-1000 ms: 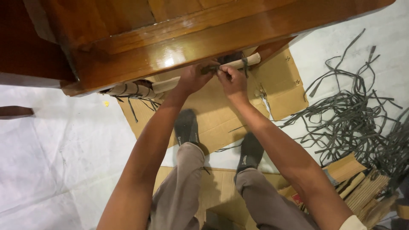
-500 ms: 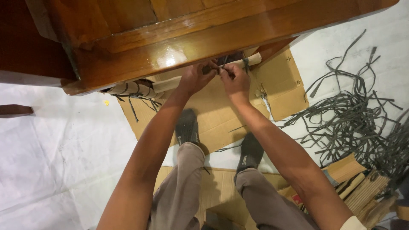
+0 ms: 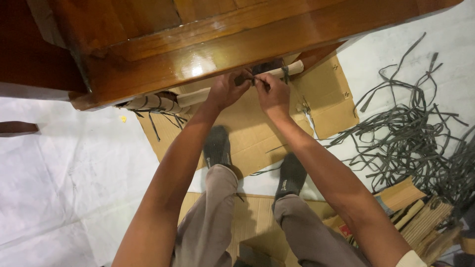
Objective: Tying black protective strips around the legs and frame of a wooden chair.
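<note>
A cardboard-wrapped rail point(image 3: 194, 97) runs under the edge of a glossy brown wooden piece of furniture point(image 3: 208, 44). My left hand point(image 3: 225, 91) and my right hand point(image 3: 271, 94) meet at the rail's middle, each pinching a dark grey strap point(image 3: 251, 79) that is wound around it. The fingertips touch, partly hidden under the furniture's edge. Another strap loop point(image 3: 285, 73) circles the rail just right of my right hand. At the rail's left end, several straps bind a wider wrapped part point(image 3: 151, 105).
Flattened cardboard point(image 3: 257, 133) lies on white floor sheeting point(image 3: 64, 173) under my socked feet point(image 3: 216, 147). A tangle of loose dark straps point(image 3: 410, 143) spreads at the right. Folded cardboard pieces point(image 3: 420, 217) lie at the lower right.
Both hands stay at the same spot on the rail; the fingers shift slightly on the strap, the right hand rising a little toward the furniture's edge.
</note>
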